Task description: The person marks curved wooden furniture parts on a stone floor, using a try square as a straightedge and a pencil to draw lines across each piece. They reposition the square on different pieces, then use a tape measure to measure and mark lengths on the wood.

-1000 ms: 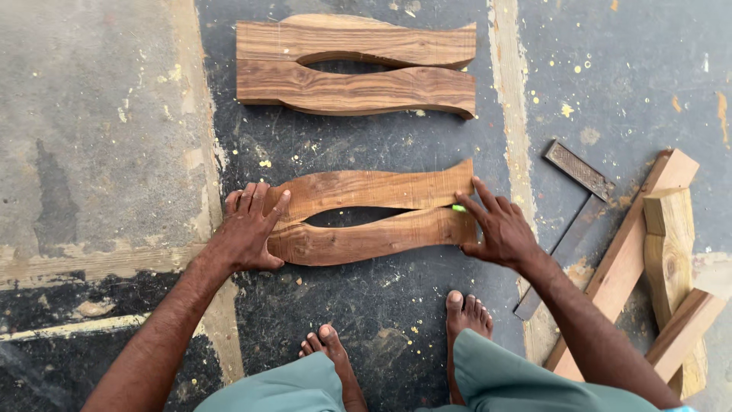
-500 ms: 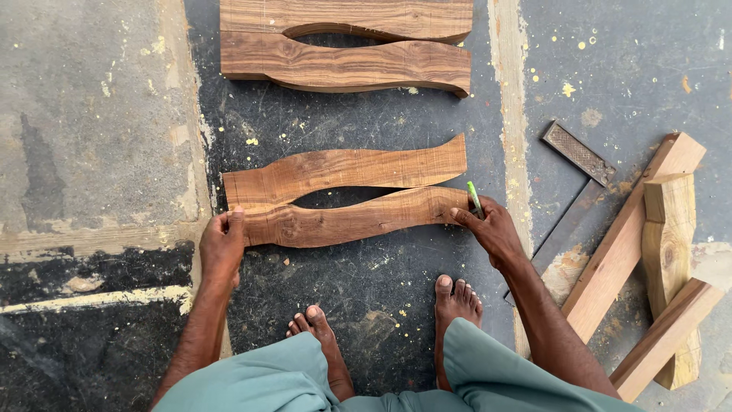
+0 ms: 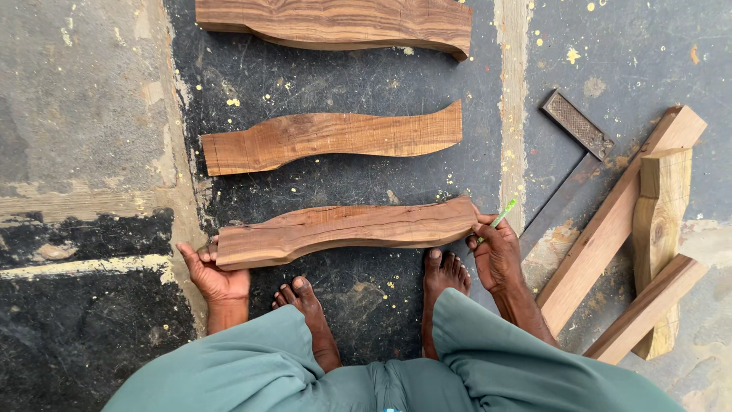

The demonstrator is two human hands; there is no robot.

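Nearest the camera, at six o'clock, the person's green-clad legs fill the bottom edge, with the left foot (image 3: 305, 305) and the right foot (image 3: 444, 276) bare on the dark floor (image 3: 358, 297). Just beyond the toes lies the near wavy board (image 3: 343, 230), a curved plank of reddish-brown wood running from eight o'clock to three o'clock, raised slightly off the floor between the two hands. The left hand (image 3: 216, 275) sits under its left end, palm up and fingers curled around the squared butt, thumb pressed against the end grain. The right hand (image 3: 496, 255) grips the right end at about four o'clock, fingers folded over the tip, while also pinching a green pencil (image 3: 503, 213) that sticks up toward one o'clock. Farther on, near the centre, the middle wavy board (image 3: 332, 139) lies flat, well apart from the held one. At twelve o'clock a far wavy board (image 3: 343, 23) is cut off by the top edge. Out at two to three o'clock, a metal try square (image 3: 577, 124) rests on the floor, just beside a loose stack of pale straight battens (image 3: 640, 229) leaning across one another.
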